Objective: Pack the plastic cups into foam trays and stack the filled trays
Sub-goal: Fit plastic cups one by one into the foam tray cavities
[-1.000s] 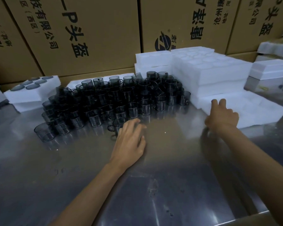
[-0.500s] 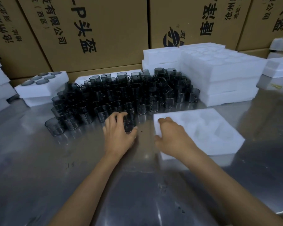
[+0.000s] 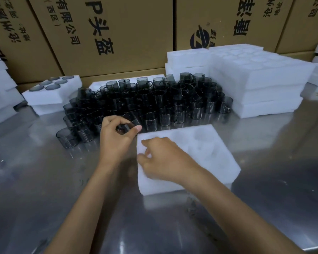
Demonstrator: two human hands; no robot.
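Left of the empty white foam tray, the left hand pinches one smoky clear plastic cup off the cup pile. Right hand rests curled on the tray's near-left corner; can't tell if it's gripping. Looks like loading's starting: the cup needs a pocket.

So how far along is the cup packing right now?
Early. Done: one filled tray sits on a tray at the back left, cup bases showing in its pockets. In hand: the left hand holds one dark cup beside the empty foam tray, on which the right hand rests. Left: that tray's pockets are all empty, the big cluster of cups remains, and stacks of empty trays wait at the back right.
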